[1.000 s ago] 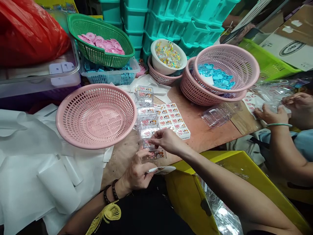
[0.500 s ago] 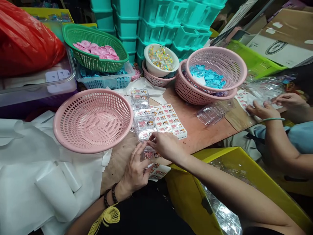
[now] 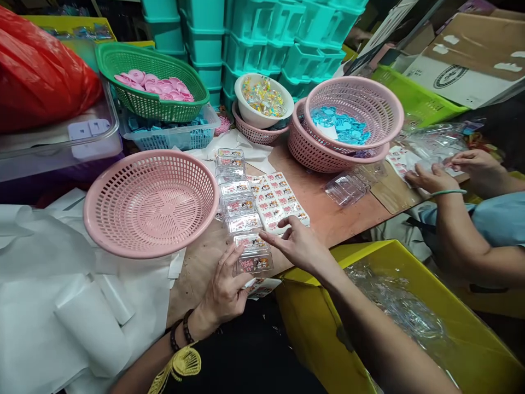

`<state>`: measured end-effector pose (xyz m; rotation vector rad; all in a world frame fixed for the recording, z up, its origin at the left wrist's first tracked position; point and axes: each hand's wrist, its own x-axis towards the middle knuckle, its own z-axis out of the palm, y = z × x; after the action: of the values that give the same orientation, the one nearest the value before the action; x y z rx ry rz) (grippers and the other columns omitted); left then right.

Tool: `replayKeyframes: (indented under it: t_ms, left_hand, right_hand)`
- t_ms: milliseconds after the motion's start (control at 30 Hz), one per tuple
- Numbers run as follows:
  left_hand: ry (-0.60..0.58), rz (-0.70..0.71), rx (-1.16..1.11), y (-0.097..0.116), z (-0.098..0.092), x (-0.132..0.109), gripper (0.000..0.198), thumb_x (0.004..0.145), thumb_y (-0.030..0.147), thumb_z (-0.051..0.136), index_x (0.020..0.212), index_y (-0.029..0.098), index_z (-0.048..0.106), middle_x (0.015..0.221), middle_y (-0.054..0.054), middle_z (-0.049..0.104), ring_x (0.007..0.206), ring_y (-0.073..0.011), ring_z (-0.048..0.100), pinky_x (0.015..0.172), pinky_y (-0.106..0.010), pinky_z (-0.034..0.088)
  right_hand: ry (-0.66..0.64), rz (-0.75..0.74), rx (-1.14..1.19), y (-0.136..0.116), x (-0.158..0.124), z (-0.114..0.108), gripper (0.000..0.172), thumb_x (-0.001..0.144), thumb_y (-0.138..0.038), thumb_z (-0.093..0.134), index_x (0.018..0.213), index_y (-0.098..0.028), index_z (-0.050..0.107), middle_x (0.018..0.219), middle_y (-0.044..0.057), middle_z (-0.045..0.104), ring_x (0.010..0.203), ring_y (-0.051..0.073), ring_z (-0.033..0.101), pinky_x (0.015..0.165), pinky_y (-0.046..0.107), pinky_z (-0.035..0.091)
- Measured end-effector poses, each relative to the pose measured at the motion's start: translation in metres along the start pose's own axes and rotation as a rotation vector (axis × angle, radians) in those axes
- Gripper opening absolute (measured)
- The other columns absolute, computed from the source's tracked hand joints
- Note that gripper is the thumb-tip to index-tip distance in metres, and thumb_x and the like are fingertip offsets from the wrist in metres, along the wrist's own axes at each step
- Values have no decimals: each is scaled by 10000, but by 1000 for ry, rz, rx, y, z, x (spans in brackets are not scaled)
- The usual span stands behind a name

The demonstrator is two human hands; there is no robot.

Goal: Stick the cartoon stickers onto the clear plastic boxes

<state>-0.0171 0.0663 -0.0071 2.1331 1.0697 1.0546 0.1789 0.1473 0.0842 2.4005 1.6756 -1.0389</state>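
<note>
A row of small clear plastic cases (image 3: 238, 205) with cartoon labels runs down the brown table (image 3: 328, 213). My left hand (image 3: 225, 290) rests at the near end, fingers against the nearest case (image 3: 254, 264), with a printed sticker sheet (image 3: 262, 285) pinned under it at the table edge. My right hand (image 3: 297, 243) hovers just right of the row, fingers spread and empty, beside a block of label stickers (image 3: 281, 200).
An empty pink basket (image 3: 150, 202) sits left of the row. Behind are a green basket with pink discs (image 3: 150, 82), a white bowl (image 3: 263, 101), and stacked pink baskets with blue discs (image 3: 344, 126). A yellow bin (image 3: 410, 306) stands below. Another person's hands (image 3: 451, 169) work at right.
My right hand lifted off the near cases and drew slightly right, fingers spreading. The left hand shifted little, still at the nearest case. The view moved a little.
</note>
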Motion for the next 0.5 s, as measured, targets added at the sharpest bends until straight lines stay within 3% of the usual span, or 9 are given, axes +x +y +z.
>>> replayKeyframes:
  t_ms: [100, 233, 400, 500]
  left_hand:
    - [4, 3, 1, 0, 1, -1, 163, 812, 63, 622, 903, 179, 692, 1594, -103, 314, 1458, -364, 329, 1139, -532, 408]
    - [17, -10, 1, -1, 0, 3, 111, 849, 102, 615, 872, 181, 689, 1583, -109, 333, 1448, -351, 345, 1132, -552, 409]
    - [45, 0, -29, -1, -5, 2, 92, 852, 130, 642, 840, 196, 707, 1582, -83, 353, 1457, -366, 335, 1152, -602, 365]
    - [8, 46, -139, -2, -9, -2, 146, 842, 100, 640, 898, 205, 726, 1607, -75, 324, 1459, -368, 349, 1152, -595, 377]
  right_hand:
    - [-97, 17, 53, 12, 2, 14, 631, 808, -741, 570, 1107, -185, 572, 884, 89, 722, 772, 241, 669, 660, 297, 442]
    - [-229, -39, 353, 27, 6, 38, 619, 903, -736, 386, 930, -173, 640, 862, 67, 719, 805, 210, 664, 725, 308, 494]
    - [-215, -167, 853, 22, -6, 71, 581, 757, -662, 666, 1106, -198, 642, 1062, 63, 722, 1040, 232, 642, 918, 356, 504]
    - [-196, -88, 1076, 25, -15, 71, 629, 648, -630, 762, 1073, -184, 636, 1037, 71, 713, 951, 218, 649, 868, 329, 517]
